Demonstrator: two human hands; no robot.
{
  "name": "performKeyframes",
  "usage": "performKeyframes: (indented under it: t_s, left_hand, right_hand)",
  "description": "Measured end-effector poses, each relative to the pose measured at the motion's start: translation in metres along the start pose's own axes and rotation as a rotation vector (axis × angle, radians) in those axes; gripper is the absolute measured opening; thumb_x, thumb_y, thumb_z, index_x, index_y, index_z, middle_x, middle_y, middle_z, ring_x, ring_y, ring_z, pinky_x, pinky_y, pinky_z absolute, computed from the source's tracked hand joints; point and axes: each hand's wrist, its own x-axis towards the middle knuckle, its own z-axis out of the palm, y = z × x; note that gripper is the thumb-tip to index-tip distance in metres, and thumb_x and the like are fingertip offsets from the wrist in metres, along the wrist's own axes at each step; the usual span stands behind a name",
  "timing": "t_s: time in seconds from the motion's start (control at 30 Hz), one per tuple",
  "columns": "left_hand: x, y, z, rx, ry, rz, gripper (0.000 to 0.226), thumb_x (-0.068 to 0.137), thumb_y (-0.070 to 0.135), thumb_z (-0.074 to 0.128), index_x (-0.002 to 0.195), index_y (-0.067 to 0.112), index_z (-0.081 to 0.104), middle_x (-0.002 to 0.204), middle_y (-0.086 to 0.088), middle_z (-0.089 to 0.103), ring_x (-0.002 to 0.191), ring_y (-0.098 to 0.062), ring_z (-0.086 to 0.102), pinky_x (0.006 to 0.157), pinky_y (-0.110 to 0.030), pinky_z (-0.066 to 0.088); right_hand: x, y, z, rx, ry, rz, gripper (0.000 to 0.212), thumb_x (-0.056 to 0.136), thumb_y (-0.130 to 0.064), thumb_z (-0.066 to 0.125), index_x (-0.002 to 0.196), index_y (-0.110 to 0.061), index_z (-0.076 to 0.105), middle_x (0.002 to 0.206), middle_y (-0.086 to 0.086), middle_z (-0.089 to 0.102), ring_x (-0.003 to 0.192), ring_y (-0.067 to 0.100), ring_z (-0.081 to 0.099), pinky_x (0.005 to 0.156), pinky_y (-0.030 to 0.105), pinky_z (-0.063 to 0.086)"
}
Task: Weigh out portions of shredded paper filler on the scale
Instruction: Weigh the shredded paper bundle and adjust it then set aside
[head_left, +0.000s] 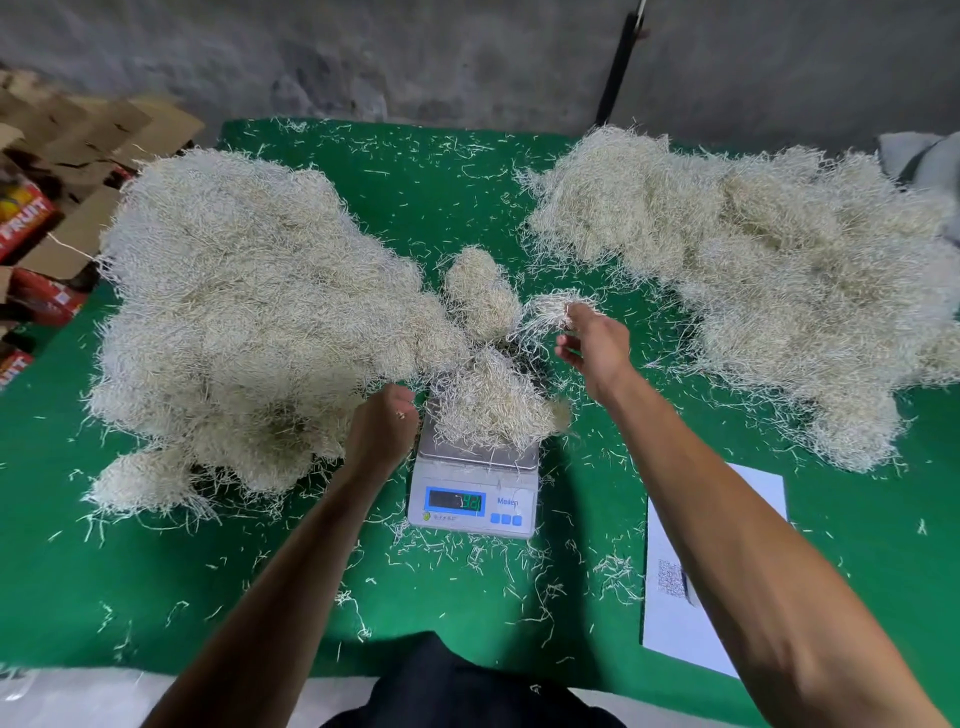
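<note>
A small white digital scale (470, 501) stands in the middle of the green table (270, 587), its display lit. A clump of pale shredded paper (485, 402) lies heaped on its steel pan. My right hand (595, 345) is raised behind and to the right of the scale, pinching a loose tuft of shreds (550, 309) in its fingertips. My left hand (382, 423) hovers at the pan's left edge with its fingers curled; a few strands seem to cling to it. A big pile of shredded paper (249, 322) lies on the left.
A second wide pile of shreds (774, 270) covers the right side of the table. A small separate clump (480, 288) sits behind the scale. A white sheet with a QR code (675, 577) lies at the right front. Cardboard fruit boxes (36, 218) stand left.
</note>
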Motion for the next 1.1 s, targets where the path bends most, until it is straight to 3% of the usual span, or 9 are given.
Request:
performKeyframes:
  t_s: [0.27,0.4,0.57,0.7,0.83,0.97,1.1]
  left_hand:
    - [-0.008,0.001,-0.004,-0.079,0.021,0.003,0.023,0.087,0.014,0.069,0.11,0.009,0.069,0.098,-0.005,0.075,0.083,-0.017,0.069,0.079,-0.037,0.059]
    - [-0.011,0.004,-0.003,-0.071,0.044,0.004,0.023,0.087,0.016,0.07,0.11,0.011,0.07,0.099,-0.003,0.075,0.081,-0.015,0.069,0.078,-0.035,0.058]
    - [-0.019,0.007,0.003,-0.08,0.086,0.008,0.02,0.09,0.015,0.068,0.109,0.012,0.07,0.1,-0.001,0.075,0.083,-0.015,0.068,0.079,-0.035,0.058]
    - [-0.024,0.007,0.009,-0.127,0.076,-0.011,0.018,0.09,0.015,0.067,0.107,0.011,0.069,0.097,-0.002,0.073,0.086,-0.017,0.068,0.079,-0.038,0.058]
    - [-0.022,0.016,0.011,-0.159,0.101,-0.004,0.014,0.091,0.02,0.069,0.103,0.012,0.07,0.093,0.001,0.073,0.085,-0.019,0.07,0.067,-0.025,0.051]
    - [-0.001,0.049,0.012,-0.28,0.118,0.085,0.029,0.09,0.038,0.073,0.111,0.018,0.07,0.111,0.001,0.069,0.099,-0.015,0.064,0.087,-0.038,0.054]
    - [0.029,0.096,0.018,-0.327,-0.032,0.102,0.043,0.092,0.042,0.07,0.132,0.029,0.061,0.138,0.001,0.059,0.122,-0.016,0.057,0.106,-0.043,0.046]
  right_hand:
    - [-0.003,0.002,-0.001,-0.123,0.031,-0.072,0.026,0.098,-0.03,0.065,0.085,-0.01,0.055,0.076,0.003,0.062,0.063,0.013,0.059,0.064,0.028,0.052]
    - [-0.005,0.003,-0.002,-0.133,0.025,-0.087,0.027,0.098,-0.031,0.066,0.088,-0.008,0.057,0.08,0.004,0.063,0.063,0.012,0.059,0.066,0.03,0.051]
    - [-0.012,-0.007,0.002,-0.173,-0.022,-0.175,0.027,0.096,-0.035,0.064,0.084,-0.013,0.057,0.069,-0.003,0.064,0.058,0.008,0.052,0.058,0.024,0.044]
    - [-0.014,-0.024,0.005,-0.149,-0.028,-0.219,0.025,0.098,-0.032,0.064,0.084,-0.012,0.058,0.065,-0.006,0.064,0.057,0.006,0.054,0.059,0.025,0.045]
    - [-0.013,-0.046,0.008,-0.123,-0.03,-0.234,0.025,0.099,-0.033,0.064,0.087,-0.012,0.058,0.07,-0.006,0.062,0.061,0.007,0.053,0.064,0.027,0.045]
    - [-0.015,-0.072,0.016,-0.128,-0.09,-0.265,0.024,0.099,-0.03,0.063,0.083,-0.014,0.056,0.062,-0.01,0.063,0.062,0.008,0.055,0.067,0.028,0.045]
    - [-0.019,-0.093,0.028,-0.158,-0.161,-0.296,0.025,0.099,-0.032,0.064,0.083,-0.013,0.056,0.073,-0.009,0.062,0.061,0.006,0.056,0.065,0.027,0.047]
